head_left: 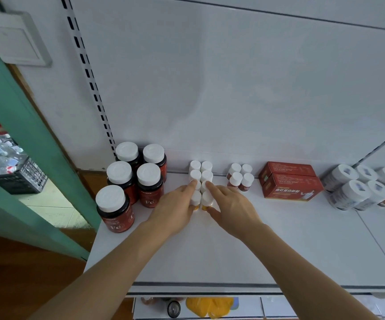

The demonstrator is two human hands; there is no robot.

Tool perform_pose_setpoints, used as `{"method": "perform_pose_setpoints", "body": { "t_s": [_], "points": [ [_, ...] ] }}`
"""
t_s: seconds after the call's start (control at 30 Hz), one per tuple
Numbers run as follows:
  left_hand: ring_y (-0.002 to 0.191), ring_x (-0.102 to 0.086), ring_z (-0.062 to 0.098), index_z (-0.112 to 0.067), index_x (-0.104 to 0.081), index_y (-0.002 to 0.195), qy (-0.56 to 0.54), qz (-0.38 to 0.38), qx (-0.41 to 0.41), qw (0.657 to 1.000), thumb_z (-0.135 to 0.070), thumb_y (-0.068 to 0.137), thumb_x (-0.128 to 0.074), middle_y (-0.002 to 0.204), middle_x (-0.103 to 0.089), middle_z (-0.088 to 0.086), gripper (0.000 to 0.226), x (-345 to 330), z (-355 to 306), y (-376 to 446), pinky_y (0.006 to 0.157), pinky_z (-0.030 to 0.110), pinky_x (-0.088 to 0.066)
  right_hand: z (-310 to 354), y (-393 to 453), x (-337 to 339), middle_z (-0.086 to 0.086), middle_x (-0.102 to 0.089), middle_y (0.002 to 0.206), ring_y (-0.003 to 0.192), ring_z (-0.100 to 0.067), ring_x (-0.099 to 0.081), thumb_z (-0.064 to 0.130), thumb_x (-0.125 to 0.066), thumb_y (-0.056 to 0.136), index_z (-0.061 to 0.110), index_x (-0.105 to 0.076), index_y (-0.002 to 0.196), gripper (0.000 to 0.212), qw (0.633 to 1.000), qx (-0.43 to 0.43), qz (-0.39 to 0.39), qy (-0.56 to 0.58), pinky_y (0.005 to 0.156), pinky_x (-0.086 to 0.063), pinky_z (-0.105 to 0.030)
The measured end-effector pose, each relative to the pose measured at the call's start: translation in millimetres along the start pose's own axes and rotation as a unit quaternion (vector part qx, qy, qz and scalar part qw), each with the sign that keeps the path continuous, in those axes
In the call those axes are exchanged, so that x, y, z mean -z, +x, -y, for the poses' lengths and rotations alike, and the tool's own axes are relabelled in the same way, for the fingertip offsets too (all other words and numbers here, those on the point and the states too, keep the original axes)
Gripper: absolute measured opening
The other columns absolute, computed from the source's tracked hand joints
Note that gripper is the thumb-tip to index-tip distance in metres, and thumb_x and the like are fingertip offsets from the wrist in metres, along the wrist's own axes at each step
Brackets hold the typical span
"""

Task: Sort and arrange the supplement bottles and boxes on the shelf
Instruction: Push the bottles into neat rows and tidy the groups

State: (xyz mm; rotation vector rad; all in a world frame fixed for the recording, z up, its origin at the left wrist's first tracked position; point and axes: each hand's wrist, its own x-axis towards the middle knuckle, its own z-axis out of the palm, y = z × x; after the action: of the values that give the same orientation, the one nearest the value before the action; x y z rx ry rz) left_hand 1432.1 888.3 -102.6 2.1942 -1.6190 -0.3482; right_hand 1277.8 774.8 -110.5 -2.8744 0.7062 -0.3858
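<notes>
Several small white-capped bottles [200, 174] with orange bases stand in two columns at the middle of the white shelf [233, 250]. My left hand [175, 209] presses against the left column, its index finger on a cap. My right hand [230, 204] presses against the right column, with its thumb at the front bottle. Both hands squeeze the columns together; neither lifts a bottle.
Several large dark red "Fe" bottles [127, 181] stand at the left. A small group of red-labelled bottles [240, 177] and two stacked red boxes [290, 183] sit to the right. White bottles [357, 188] crowd the far right. A black basket [14, 165] sits beyond the shelf's left edge.
</notes>
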Motion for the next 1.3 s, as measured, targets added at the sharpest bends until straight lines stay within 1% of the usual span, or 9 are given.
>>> {"method": "perform_pose_setpoints", "body": {
  "t_s": [0.2,0.33,0.43,0.63,0.77,0.9,1.0,1.17,1.3],
  "points": [
    [0.112,-0.056,0.030,-0.020,-0.022,0.148,0.052,-0.025,0.001,0.998,-0.041,0.093,-0.055,0.136,-0.049,0.006,0.068,1,-6,0,0.081,0.042,-0.050,-3,-4,11,-0.003,-0.063,0.117,0.101,-0.029,-0.060,0.043,-0.067,0.086,0.013,-0.050,0.138,0.063,1.000,0.000,-0.024,-0.015,0.066,-0.057,-0.043],
    [0.111,-0.053,0.028,-0.020,-0.019,0.151,0.058,-0.086,-0.026,0.994,-0.041,0.092,-0.055,0.134,-0.050,0.003,0.072,7,-24,2,0.081,0.039,-0.047,-14,-10,30,-0.005,-0.065,0.110,0.102,-0.031,-0.059,0.039,-0.061,0.088,0.011,-0.057,0.129,0.050,0.997,-0.014,-0.051,-0.064,0.076,-0.055,-0.044],
    [0.111,-0.052,0.026,-0.018,-0.028,0.149,0.086,-0.125,-0.066,0.986,-0.040,0.093,-0.053,0.127,-0.055,0.002,0.065,12,-39,11,0.086,0.035,-0.043,-29,-12,43,-0.004,-0.066,0.102,0.099,-0.030,-0.056,0.034,-0.064,0.085,0.012,-0.063,0.117,0.039,0.992,-0.034,-0.077,-0.099,0.079,-0.053,-0.044],
    [0.104,-0.055,0.026,-0.018,-0.043,0.140,0.123,-0.101,-0.119,0.980,-0.042,0.090,-0.058,0.111,-0.064,0.001,0.058,0,-64,49,0.087,0.036,-0.041,-73,-10,60,-0.006,-0.067,0.098,0.103,-0.033,-0.056,0.028,-0.072,0.078,0.009,-0.065,0.116,0.043,0.986,-0.047,-0.104,-0.119,0.088,-0.052,-0.045],
    [0.095,-0.060,0.027,-0.019,-0.048,0.133,0.142,-0.092,-0.102,0.980,-0.044,0.087,-0.059,0.100,-0.068,0.001,0.053,-12,-76,79,0.081,0.038,-0.042,-94,-2,63,-0.006,-0.067,0.101,0.108,-0.032,-0.055,0.035,-0.069,0.078,0.012,-0.065,0.118,0.045,0.991,-0.032,-0.051,-0.121,0.093,-0.050,-0.044],
    [0.098,-0.060,0.026,-0.021,-0.049,0.128,0.176,-0.075,-0.079,0.978,-0.041,0.083,-0.063,0.104,-0.067,-0.002,0.052,-21,-85,99,0.079,0.037,-0.039,-114,10,59,-0.006,-0.069,0.103,0.108,-0.033,-0.056,0.037,-0.067,0.077,0.012,-0.065,0.115,0.046,0.991,0.005,-0.018,-0.129,0.100,-0.045,-0.043],
    [0.101,-0.059,0.026,-0.021,-0.050,0.123,0.191,-0.067,-0.060,0.977,-0.039,0.081,-0.065,0.106,-0.066,-0.003,0.048,-24,-92,104,0.077,0.036,-0.037,-122,16,51,-0.005,-0.070,0.104,0.108,-0.033,-0.057,0.039,-0.063,0.077,0.013,-0.066,0.108,0.041,0.991,0.020,-0.014,-0.133,0.100,-0.043,-0.042],
    [0.091,-0.059,0.024,-0.025,-0.055,0.103,0.229,-0.064,-0.048,0.970,-0.034,0.085,-0.057,0.093,-0.068,-0.005,0.021,-25,-95,107,0.069,0.033,-0.022,-132,20,44,-0.005,-0.073,0.097,0.109,-0.034,-0.058,0.035,-0.066,0.075,0.013,-0.069,0.106,0.038,0.992,0.031,-0.014,-0.125,0.098,-0.045,-0.043],
    [0.091,-0.058,0.024,-0.024,-0.054,0.104,0.218,-0.062,-0.051,0.973,-0.032,0.084,-0.058,0.092,-0.067,-0.006,0.022,-28,-91,110,0.069,0.033,-0.022,-133,22,41,-0.003,-0.073,0.089,0.105,-0.033,-0.059,0.033,-0.065,0.076,0.013,-0.069,0.105,0.036,0.991,0.037,-0.009,-0.127,0.095,-0.046,-0.042]
  ]
}}
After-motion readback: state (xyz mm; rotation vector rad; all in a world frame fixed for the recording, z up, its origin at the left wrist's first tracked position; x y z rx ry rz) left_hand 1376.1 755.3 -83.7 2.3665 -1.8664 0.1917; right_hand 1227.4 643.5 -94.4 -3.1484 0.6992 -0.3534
